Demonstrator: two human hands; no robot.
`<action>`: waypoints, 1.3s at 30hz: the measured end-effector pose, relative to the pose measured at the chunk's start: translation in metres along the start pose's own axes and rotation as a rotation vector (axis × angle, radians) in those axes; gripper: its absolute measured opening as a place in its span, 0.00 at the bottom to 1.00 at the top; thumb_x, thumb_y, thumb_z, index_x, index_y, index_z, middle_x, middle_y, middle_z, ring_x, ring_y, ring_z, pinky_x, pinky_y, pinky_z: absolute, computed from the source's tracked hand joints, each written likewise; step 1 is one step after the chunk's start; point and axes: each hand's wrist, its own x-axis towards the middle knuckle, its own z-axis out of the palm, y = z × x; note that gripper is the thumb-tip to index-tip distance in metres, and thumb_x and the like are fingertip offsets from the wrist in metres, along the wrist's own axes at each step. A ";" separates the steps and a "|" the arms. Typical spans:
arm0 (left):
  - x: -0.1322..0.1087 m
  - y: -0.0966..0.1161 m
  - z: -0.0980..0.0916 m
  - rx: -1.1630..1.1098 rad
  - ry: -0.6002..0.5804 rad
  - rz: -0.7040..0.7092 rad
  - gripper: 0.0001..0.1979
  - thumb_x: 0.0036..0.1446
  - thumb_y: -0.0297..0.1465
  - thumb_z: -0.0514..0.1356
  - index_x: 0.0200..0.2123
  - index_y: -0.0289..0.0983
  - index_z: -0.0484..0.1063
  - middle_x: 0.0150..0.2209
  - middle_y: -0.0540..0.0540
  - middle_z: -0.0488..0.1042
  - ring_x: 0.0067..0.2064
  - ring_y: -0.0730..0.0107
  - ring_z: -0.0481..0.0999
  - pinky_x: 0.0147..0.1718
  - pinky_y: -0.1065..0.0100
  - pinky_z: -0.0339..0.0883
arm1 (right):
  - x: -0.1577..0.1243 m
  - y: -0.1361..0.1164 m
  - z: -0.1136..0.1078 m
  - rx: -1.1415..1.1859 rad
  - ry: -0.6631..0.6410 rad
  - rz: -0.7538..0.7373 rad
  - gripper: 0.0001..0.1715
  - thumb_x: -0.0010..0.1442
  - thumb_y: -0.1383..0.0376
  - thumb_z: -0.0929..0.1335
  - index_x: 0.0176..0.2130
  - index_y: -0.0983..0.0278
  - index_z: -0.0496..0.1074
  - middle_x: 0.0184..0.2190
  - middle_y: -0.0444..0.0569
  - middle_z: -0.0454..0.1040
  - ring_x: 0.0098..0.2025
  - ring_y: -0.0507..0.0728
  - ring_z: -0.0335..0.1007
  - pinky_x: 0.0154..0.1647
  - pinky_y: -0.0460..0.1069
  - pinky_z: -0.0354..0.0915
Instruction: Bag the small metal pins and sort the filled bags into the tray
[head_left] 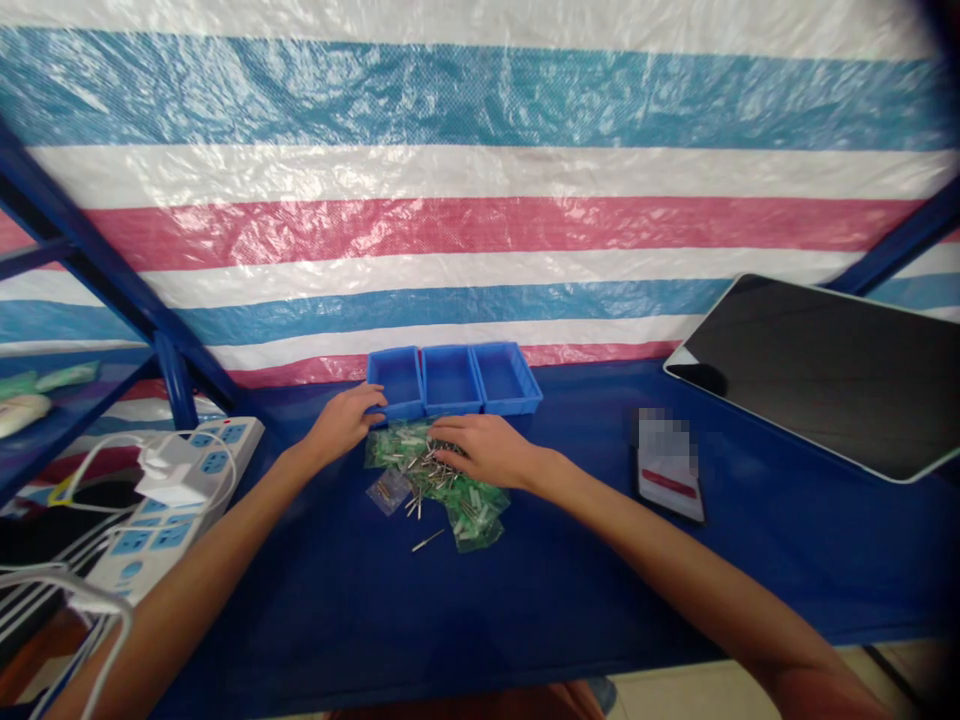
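Observation:
My left hand [343, 422] is at the front left corner of the leftmost blue bin [395, 410], its fingers stretched out and apart, seemingly touching the rim. My right hand [491, 450] lies palm down over a pile of thin metal pins [429, 472], fingers extended; what is under the palm is hidden. Around and under the pins are green-tinted plastic packets [476, 515] with small pieces inside. A clear bag [388, 490] with a few brownish pieces lies at the pile's left. One loose metal pin [427, 541] rests in front, apart from the rest.
Two more blue bins [452, 408] adjoin the leftmost one along the striped sheet [480, 230]. A phone [667, 480] and a large dark-screened panel [832, 370] are to the right. White power strips [244, 435] with cables and a blue frame post [174, 380] stand left.

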 end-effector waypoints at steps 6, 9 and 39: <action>0.000 0.000 -0.002 -0.016 -0.039 0.077 0.09 0.58 0.31 0.53 0.38 0.37 0.72 0.47 0.43 0.74 0.55 0.59 0.69 0.57 0.54 0.60 | 0.001 -0.009 0.010 -0.025 -0.072 -0.066 0.24 0.64 0.52 0.61 0.53 0.62 0.69 0.50 0.55 0.71 0.45 0.57 0.70 0.49 0.53 0.64; 0.000 -0.002 -0.003 -0.041 -0.041 0.111 0.10 0.59 0.31 0.52 0.38 0.37 0.72 0.45 0.43 0.74 0.55 0.61 0.68 0.58 0.56 0.59 | 0.001 -0.010 0.007 0.006 -0.069 -0.073 0.23 0.64 0.52 0.61 0.52 0.61 0.69 0.51 0.54 0.71 0.46 0.56 0.70 0.50 0.54 0.63; -0.043 0.082 0.020 -0.026 -0.173 0.331 0.52 0.42 0.59 0.59 0.65 0.43 0.44 0.67 0.38 0.41 0.67 0.42 0.39 0.62 0.42 0.38 | -0.073 -0.012 0.038 -0.048 -0.032 0.134 0.57 0.51 0.37 0.63 0.67 0.63 0.42 0.68 0.59 0.36 0.68 0.69 0.30 0.62 0.65 0.48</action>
